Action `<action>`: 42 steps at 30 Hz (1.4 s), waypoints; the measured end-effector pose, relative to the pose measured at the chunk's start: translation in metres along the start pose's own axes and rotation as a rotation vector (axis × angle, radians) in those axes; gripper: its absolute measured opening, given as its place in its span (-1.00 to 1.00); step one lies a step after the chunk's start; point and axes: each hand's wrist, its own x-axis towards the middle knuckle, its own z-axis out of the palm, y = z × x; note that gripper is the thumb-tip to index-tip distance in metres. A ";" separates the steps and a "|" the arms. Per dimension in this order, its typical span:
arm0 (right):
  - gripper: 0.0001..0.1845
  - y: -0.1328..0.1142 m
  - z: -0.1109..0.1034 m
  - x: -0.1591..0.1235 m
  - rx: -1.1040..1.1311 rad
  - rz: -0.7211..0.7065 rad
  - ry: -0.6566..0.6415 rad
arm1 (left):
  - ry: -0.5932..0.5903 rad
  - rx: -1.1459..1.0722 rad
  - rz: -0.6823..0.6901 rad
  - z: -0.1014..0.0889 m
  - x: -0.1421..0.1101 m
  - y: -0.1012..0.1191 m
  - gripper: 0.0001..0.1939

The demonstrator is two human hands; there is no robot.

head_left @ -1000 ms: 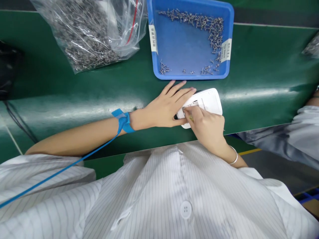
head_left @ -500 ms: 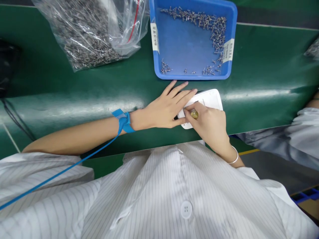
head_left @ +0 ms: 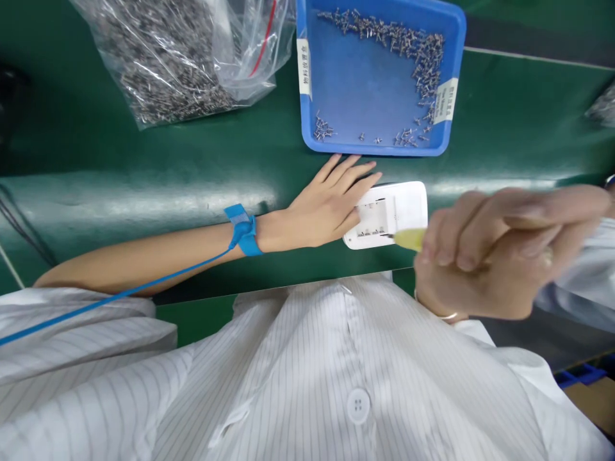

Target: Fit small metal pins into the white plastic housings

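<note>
Partly under the left hand (head_left: 327, 212), fingers spread, a white case (head_left: 409, 202) is lying; just beyond those fingertips, a blue tray (head_left: 360, 83) is holding screws (head_left: 428, 59); the right hand (head_left: 494, 256) is grasping a screwdriver (head_left: 408, 239).

White, grey-striped shirt (head_left: 288, 378) with a white button (head_left: 358, 406); blue band (head_left: 247, 235) and cord (head_left: 120, 294) on left wrist (head_left: 269, 232), pale bangle (head_left: 449, 316) on right.

1 head-worn camera looks forward and down on a near workbench (head_left: 519, 141).
</note>
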 end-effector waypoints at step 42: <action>-0.35 0.049 0.067 -0.028 0.185 -0.610 -0.210 | -0.015 0.029 0.025 -0.007 0.001 0.004 -0.20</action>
